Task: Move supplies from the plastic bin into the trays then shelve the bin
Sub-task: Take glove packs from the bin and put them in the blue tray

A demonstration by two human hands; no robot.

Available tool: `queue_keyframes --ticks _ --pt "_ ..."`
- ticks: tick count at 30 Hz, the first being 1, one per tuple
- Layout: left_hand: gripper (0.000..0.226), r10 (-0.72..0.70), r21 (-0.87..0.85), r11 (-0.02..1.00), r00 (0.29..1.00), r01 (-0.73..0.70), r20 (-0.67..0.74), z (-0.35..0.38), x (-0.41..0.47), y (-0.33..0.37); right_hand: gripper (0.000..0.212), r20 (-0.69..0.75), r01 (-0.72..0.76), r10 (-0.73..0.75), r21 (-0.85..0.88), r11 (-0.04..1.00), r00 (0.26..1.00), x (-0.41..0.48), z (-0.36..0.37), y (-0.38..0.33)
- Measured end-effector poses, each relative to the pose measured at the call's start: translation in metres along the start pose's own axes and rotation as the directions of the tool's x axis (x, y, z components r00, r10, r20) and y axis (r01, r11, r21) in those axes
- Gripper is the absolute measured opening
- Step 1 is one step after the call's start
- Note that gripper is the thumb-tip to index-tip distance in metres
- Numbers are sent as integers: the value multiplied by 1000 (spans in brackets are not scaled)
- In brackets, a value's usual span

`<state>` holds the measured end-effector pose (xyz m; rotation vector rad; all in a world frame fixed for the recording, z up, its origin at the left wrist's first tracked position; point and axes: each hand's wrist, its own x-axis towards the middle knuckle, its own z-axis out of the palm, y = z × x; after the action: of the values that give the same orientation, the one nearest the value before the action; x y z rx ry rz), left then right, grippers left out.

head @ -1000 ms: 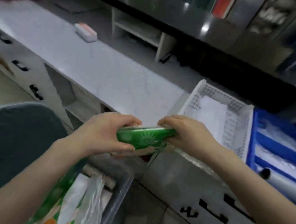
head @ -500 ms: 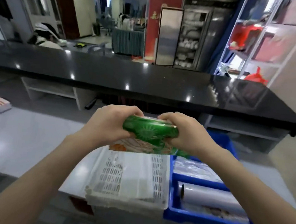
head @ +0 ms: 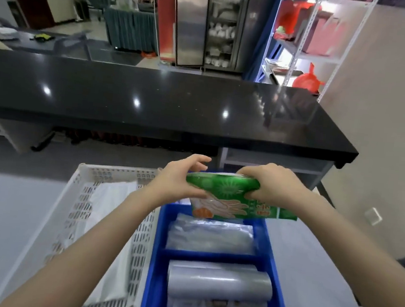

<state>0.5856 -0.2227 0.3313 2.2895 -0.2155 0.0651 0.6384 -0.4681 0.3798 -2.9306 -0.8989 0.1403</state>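
A green packet of gloves point(head: 234, 198) hangs over the far end of the blue tray point(head: 155, 260). My right hand point(head: 271, 182) grips its top right edge. At the packet's left end is my left hand point(head: 178, 179): the thumb and palm touch the packet while the fingers spread upward. The blue tray has two compartments holding clear plastic bags point(head: 209, 235) and a roll of film point(head: 219, 280). A white perforated tray point(head: 75, 205) with white bags in it stands to the left of the blue one. The plastic bin is out of view.
Both trays stand on a pale grey counter point(head: 4, 221). A raised black countertop point(head: 152, 99) runs across behind them. A white metal shelf rack point(head: 306, 39) with red items stands at the far right. Beyond the black top are a steel cabinet and a room.
Both hands carried the green packet up from the bin, across the white tray, to above the blue tray. My view swung right. My left hand's fingers have loosened and spread.
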Motion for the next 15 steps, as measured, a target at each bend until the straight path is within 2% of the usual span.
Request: queue_keyframes --ticks 2,6,10,12,15 --pt "79 -57 33 998 998 57 10 13 15 -21 46 -24 -71 71 -38 997 997 -3 7 26" --pt "57 -138 197 973 987 120 81 48 33 -59 50 -27 -202 200 -72 977 979 -13 24 65" --pt "44 -105 388 920 988 55 109 80 50 -80 53 -33 -267 266 -35 963 963 -9 31 80" --pt "47 -120 420 906 983 52 136 90 58 -88 54 -28 -282 281 -36 959 959 -4 31 84" --pt "62 -209 381 917 954 115 216 100 68 -95 52 -13 -288 288 -31 957 957 1 30 88"
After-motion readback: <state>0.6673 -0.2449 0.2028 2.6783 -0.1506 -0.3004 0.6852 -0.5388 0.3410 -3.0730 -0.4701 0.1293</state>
